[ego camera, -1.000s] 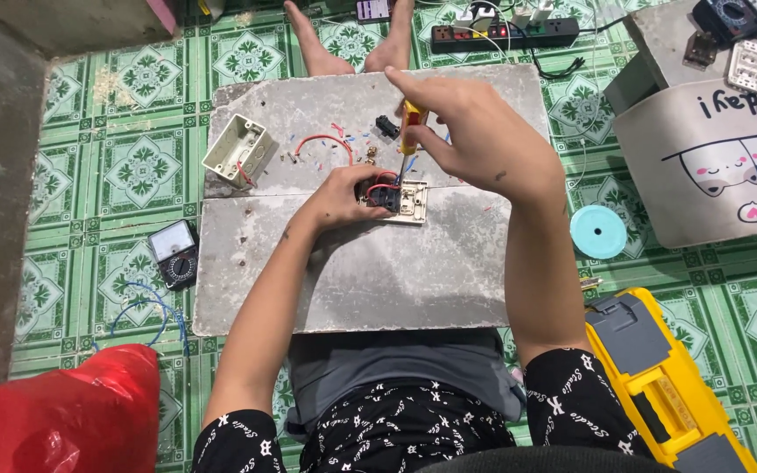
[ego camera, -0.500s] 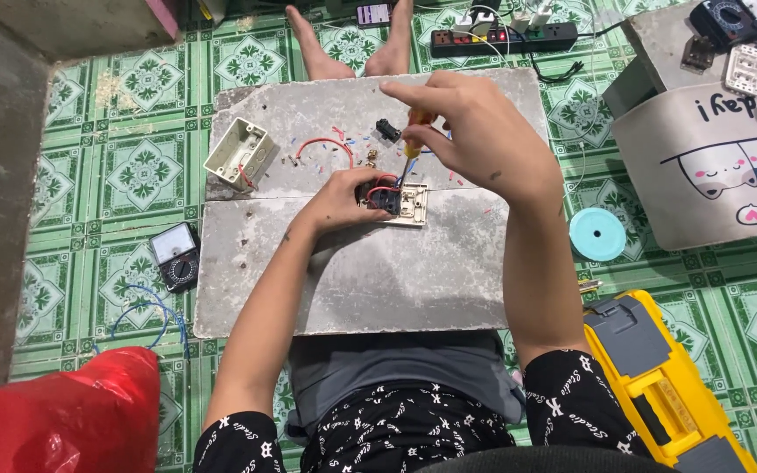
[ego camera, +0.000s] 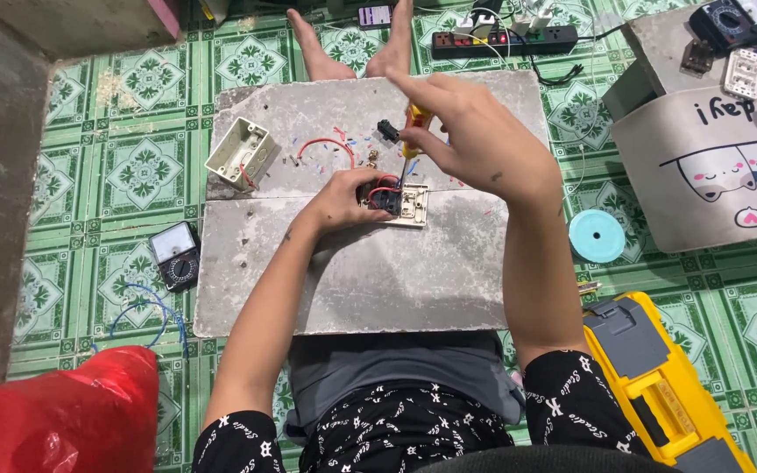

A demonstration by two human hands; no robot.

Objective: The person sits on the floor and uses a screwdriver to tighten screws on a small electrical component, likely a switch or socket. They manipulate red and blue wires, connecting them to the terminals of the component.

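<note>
pinching switch plate (ego camera: 409,207) under left fingers (ego camera: 363,194)

Bare arms, grey shirt (ego camera: 396,385), black patterned shorts (ego camera: 396,438).

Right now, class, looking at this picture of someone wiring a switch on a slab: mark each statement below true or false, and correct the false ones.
1. The right hand holds a screwdriver over the switch plate. True.
2. The left hand rests on the yellow toolbox. False: it steadies the switch plate on the grey slab.
3. An empty cream wall box lies on the slab. True.
4. The meter sits on the slab. False: it lies on the green tiles, beside the slab.
</note>
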